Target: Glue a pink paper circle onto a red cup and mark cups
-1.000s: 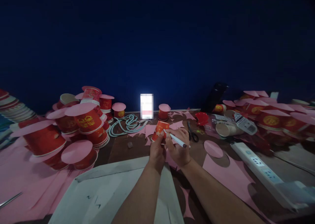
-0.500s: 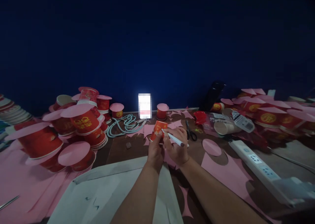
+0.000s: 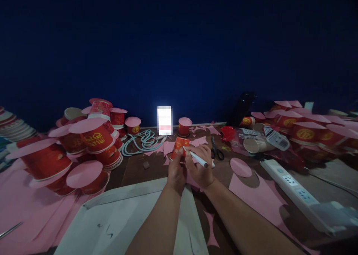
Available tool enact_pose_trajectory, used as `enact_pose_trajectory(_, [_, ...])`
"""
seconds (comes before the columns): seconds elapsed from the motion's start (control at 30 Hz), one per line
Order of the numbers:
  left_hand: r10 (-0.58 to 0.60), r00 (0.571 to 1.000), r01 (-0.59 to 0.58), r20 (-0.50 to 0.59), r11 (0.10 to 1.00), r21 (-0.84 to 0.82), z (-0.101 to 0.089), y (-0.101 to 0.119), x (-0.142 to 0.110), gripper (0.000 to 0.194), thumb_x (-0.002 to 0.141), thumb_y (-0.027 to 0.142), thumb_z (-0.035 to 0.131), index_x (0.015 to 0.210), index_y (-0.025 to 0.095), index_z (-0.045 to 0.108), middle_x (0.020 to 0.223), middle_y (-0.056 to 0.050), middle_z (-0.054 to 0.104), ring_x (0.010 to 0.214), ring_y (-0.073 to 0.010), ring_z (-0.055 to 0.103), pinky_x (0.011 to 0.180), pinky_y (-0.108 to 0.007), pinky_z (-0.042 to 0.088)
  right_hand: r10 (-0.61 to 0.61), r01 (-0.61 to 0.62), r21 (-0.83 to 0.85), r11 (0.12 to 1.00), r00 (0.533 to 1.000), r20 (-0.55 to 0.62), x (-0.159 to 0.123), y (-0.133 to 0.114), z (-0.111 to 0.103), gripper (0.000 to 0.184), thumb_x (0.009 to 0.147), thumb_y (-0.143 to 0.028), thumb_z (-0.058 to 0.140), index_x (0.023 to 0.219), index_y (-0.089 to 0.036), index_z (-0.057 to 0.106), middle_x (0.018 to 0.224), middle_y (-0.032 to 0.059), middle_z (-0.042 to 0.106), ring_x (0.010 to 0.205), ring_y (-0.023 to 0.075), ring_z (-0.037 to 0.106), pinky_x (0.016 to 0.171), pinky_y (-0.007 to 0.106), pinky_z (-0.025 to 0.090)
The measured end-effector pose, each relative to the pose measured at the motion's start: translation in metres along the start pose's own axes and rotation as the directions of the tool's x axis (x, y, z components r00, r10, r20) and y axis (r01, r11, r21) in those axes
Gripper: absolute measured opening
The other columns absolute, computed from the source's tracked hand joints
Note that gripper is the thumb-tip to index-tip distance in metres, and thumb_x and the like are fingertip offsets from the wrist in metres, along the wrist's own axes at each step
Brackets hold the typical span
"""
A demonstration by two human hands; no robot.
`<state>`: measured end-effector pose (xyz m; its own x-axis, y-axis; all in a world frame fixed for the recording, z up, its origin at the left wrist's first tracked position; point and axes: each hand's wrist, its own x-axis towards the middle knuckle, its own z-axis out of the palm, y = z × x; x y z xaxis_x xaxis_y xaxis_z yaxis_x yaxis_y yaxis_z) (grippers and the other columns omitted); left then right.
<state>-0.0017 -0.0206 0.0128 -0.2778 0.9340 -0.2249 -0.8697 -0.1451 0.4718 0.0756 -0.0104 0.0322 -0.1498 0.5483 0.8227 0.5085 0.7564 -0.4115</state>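
A red paper cup [image 3: 181, 144] with gold print is held in my left hand [image 3: 176, 170], its fingers wrapped round the lower part. My right hand [image 3: 201, 168] grips a white marker pen [image 3: 199, 159]. The pen's tip meets or nearly meets the cup's side; exact contact is too small to tell. Behind the cup stands another red cup [image 3: 184, 130] topped by a pink paper disc [image 3: 185, 121]. Black-handled scissors [image 3: 217, 151] lie just right of my right hand. Pink paper scraps [image 3: 167, 147] are scattered around the cup.
Red cups with pink discs [image 3: 96, 140] are piled at left, more [image 3: 306, 133] at right. A coiled pale cable [image 3: 140, 145] lies near a bright blurred screen [image 3: 164, 120]. A power strip [image 3: 296, 195] runs along the right. A white board [image 3: 123, 217] lies below my forearms.
The cup has shifted very slightly to the left in my left hand. My right hand and the marker have barely moved.
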Motion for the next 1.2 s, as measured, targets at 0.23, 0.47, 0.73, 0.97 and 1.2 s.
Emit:
enact_pose_trajectory(0.23, [-0.009,1.000,0.009,-0.009,1.000,-0.005,-0.003,0.001,0.004,0.026,0.070,0.030,0.072,0.093,0.020,0.066,0.095,-0.003,0.069,0.092,-0.0164,0.064,0.074,-0.025,0.046,0.013,-0.012,0.009,1.000,0.994,-0.107,0.008,0.004,-0.007,0.014,0.086,-0.019,0.054,0.096,-0.021,0.064,0.090,0.0063,0.069,0.085,0.0203,0.063,0.086,0.041,0.045])
enact_pose_trajectory(0.47, [0.004,1.000,-0.004,-0.005,1.000,-0.025,-0.003,0.000,0.003,0.026,0.068,0.028,0.074,0.091,0.020,0.066,0.091,-0.002,0.070,0.088,-0.0166,0.065,0.074,-0.026,0.046,0.035,-0.032,0.028,0.999,0.990,-0.137,0.012,0.007,-0.008,0.012,0.086,-0.023,0.054,0.091,-0.019,0.064,0.086,0.0070,0.068,0.082,0.0208,0.063,0.080,0.039,0.047])
enact_pose_trajectory(0.73, [-0.017,0.999,0.017,0.029,1.000,-0.020,0.000,0.002,0.000,0.025,0.069,0.025,0.073,0.091,0.017,0.068,0.094,-0.004,0.071,0.090,-0.0165,0.065,0.086,-0.028,0.045,0.043,-0.041,0.018,0.999,0.991,-0.124,0.011,0.008,-0.005,0.013,0.087,-0.026,0.053,0.090,-0.019,0.064,0.084,0.0062,0.067,0.081,0.0198,0.062,0.079,0.038,0.046])
enact_pose_trajectory(0.97, [-0.012,0.998,0.011,0.060,1.000,0.011,-0.001,0.000,0.000,0.026,0.068,0.025,0.074,0.092,0.017,0.068,0.089,-0.004,0.071,0.092,-0.0174,0.065,0.087,-0.028,0.046,0.052,-0.053,-0.015,0.998,0.995,-0.083,0.011,0.005,-0.007,0.013,0.087,-0.026,0.053,0.089,-0.020,0.065,0.081,0.0053,0.067,0.081,0.0199,0.062,0.080,0.038,0.045])
enact_pose_trajectory(1.2, [-0.024,1.000,0.024,0.016,1.000,0.011,-0.001,0.000,0.001,0.020,0.067,0.024,0.075,0.084,0.016,0.069,0.083,-0.004,0.070,0.092,-0.0183,0.065,0.086,-0.028,0.046,0.040,-0.040,-0.003,0.999,0.995,-0.087,0.012,0.004,-0.007,0.013,0.087,-0.024,0.054,0.089,-0.019,0.065,0.084,0.0060,0.069,0.082,0.0194,0.063,0.082,0.038,0.045])
